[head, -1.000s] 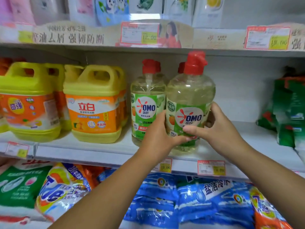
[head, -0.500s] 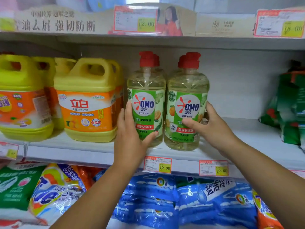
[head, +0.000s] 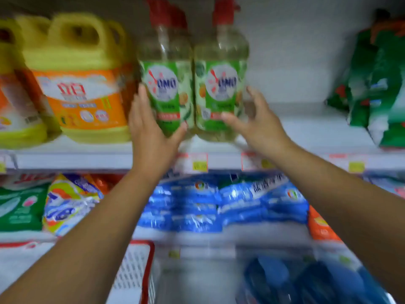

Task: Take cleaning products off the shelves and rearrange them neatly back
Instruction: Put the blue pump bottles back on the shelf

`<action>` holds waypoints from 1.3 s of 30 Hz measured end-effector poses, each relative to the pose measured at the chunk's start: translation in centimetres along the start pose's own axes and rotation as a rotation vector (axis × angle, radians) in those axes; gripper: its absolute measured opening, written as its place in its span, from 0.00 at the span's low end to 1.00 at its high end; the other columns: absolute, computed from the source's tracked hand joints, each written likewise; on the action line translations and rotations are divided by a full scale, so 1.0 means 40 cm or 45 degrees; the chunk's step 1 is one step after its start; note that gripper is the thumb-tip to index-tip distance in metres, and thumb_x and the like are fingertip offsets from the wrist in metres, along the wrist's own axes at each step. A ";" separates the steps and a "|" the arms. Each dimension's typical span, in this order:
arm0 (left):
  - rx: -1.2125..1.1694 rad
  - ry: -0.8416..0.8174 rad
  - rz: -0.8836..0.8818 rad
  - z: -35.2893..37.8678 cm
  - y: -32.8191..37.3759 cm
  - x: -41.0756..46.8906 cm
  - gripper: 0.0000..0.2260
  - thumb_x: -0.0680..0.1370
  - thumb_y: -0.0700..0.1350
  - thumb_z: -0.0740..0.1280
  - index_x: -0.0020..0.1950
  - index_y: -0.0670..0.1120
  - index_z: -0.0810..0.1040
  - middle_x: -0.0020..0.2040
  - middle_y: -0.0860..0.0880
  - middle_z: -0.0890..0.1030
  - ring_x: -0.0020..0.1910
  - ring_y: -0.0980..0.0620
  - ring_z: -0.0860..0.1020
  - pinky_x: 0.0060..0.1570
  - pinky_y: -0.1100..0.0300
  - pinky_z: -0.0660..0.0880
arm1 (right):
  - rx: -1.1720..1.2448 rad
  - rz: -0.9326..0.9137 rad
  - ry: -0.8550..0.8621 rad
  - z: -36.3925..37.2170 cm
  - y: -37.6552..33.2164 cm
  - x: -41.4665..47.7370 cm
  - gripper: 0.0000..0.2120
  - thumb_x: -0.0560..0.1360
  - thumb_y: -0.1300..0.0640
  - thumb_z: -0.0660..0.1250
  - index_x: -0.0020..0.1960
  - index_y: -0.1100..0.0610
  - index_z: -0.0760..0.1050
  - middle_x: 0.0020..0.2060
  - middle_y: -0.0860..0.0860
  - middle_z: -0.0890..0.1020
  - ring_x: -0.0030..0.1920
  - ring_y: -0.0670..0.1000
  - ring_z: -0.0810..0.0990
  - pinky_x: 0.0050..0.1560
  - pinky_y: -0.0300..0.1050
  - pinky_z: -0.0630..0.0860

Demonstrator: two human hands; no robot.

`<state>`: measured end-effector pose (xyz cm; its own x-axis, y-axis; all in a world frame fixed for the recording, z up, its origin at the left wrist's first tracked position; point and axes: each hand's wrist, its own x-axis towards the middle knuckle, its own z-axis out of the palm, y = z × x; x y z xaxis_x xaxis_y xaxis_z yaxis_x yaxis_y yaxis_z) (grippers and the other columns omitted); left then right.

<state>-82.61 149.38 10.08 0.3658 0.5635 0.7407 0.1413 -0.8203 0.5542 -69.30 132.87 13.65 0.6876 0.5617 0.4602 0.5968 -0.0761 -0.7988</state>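
The head view is blurred by motion. Two clear dish-soap bottles with red pump tops and green labels stand upright and touching on the white shelf (head: 87, 159), the left bottle (head: 166, 69) just beside a yellow jug (head: 81, 84). The left hand (head: 151, 137) lies released, straight fingers flat against the left bottle's side, thumb across its lower front. The right hand (head: 258, 126) is spread and released around the right bottle (head: 221, 62); contact is unclear. Blue bags (head: 219, 205) lie on the shelf below, with a red basket (head: 140, 270) lower still.
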 end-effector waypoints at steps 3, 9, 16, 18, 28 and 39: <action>0.010 0.060 0.287 -0.020 0.053 -0.137 0.32 0.75 0.42 0.70 0.75 0.37 0.62 0.69 0.38 0.69 0.68 0.42 0.67 0.71 0.47 0.63 | 0.040 -0.217 0.280 -0.049 0.008 -0.135 0.21 0.76 0.51 0.69 0.67 0.52 0.69 0.54 0.46 0.78 0.56 0.44 0.79 0.60 0.40 0.76; -0.340 -0.891 0.087 0.050 0.028 -0.521 0.25 0.74 0.49 0.64 0.71 0.55 0.68 0.62 0.57 0.70 0.59 0.58 0.74 0.60 0.64 0.72 | 0.207 0.185 -0.024 -0.124 0.172 -0.415 0.09 0.74 0.51 0.65 0.54 0.43 0.74 0.45 0.46 0.82 0.44 0.53 0.84 0.48 0.55 0.80; -0.334 -1.649 -0.227 0.171 -0.016 -0.679 0.42 0.71 0.45 0.77 0.74 0.64 0.53 0.68 0.66 0.63 0.65 0.66 0.67 0.57 0.79 0.63 | -0.470 0.863 -0.959 -0.146 0.349 -0.563 0.27 0.72 0.61 0.71 0.69 0.52 0.68 0.63 0.52 0.77 0.60 0.53 0.78 0.59 0.52 0.78; -0.421 -1.694 -0.274 0.205 -0.019 -0.679 0.41 0.69 0.43 0.78 0.70 0.69 0.57 0.67 0.65 0.70 0.62 0.67 0.71 0.56 0.78 0.66 | -0.447 0.940 -1.142 -0.125 0.365 -0.566 0.41 0.66 0.52 0.78 0.74 0.49 0.62 0.67 0.49 0.73 0.64 0.51 0.76 0.64 0.51 0.76; -0.508 -1.545 -0.407 0.198 -0.037 -0.701 0.34 0.71 0.41 0.78 0.73 0.56 0.69 0.63 0.56 0.79 0.55 0.55 0.80 0.55 0.64 0.78 | -0.522 0.688 -1.079 -0.047 0.428 -0.576 0.43 0.59 0.46 0.82 0.68 0.47 0.65 0.60 0.44 0.74 0.59 0.47 0.76 0.63 0.47 0.75; -0.604 -1.781 -0.548 0.086 0.027 -0.521 0.40 0.67 0.42 0.81 0.71 0.64 0.65 0.63 0.65 0.77 0.63 0.66 0.74 0.57 0.71 0.73 | -0.100 0.575 -0.768 -0.189 0.208 -0.459 0.30 0.61 0.56 0.83 0.59 0.44 0.75 0.50 0.40 0.84 0.49 0.41 0.84 0.49 0.41 0.81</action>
<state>-86.90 136.44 -6.06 0.9571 -0.0204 -0.2890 0.2618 -0.3660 0.8930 -73.82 115.71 1.48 0.5398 0.8139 -0.2149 0.3543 -0.4513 -0.8191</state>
